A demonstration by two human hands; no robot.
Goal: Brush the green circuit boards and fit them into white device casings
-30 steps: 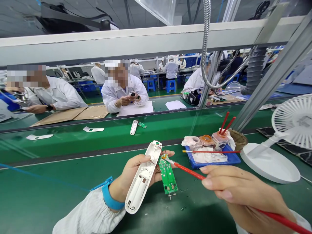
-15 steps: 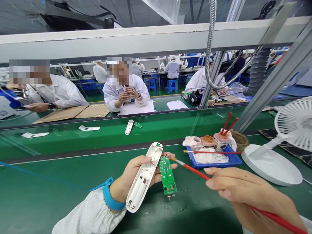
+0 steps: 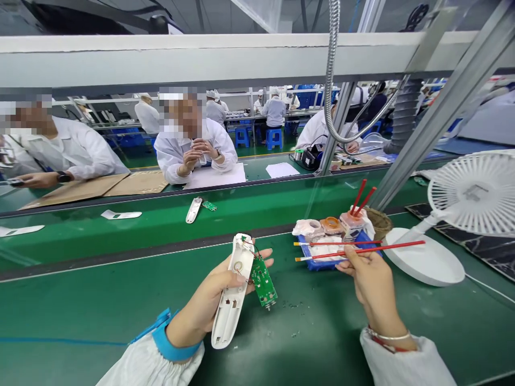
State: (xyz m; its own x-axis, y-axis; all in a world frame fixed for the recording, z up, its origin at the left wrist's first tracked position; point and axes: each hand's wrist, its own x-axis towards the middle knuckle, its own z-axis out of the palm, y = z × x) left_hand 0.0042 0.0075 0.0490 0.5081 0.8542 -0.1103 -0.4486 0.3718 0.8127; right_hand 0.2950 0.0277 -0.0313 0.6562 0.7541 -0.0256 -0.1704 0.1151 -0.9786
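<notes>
My left hand grips a long white plastic housing, its open inside facing up. A small green circuit board hangs beside it on thin wires and rests against my fingertips. My right hand pinches a thin red brush and holds it level over the blue tray. A second red brush lies across that tray. Small capped pots and a white rag sit in the tray, with two red sticks standing in one pot.
A white desk fan on a round base stands at the right. A green conveyor belt carries another white housing and flat white parts. Workers in white coats sit across it. A slanted metal post rises behind the tray.
My right hand pulled the brush away from the circuit board and swung it level over the blue tray. The left hand with the housing dropped slightly; the view shifted.
</notes>
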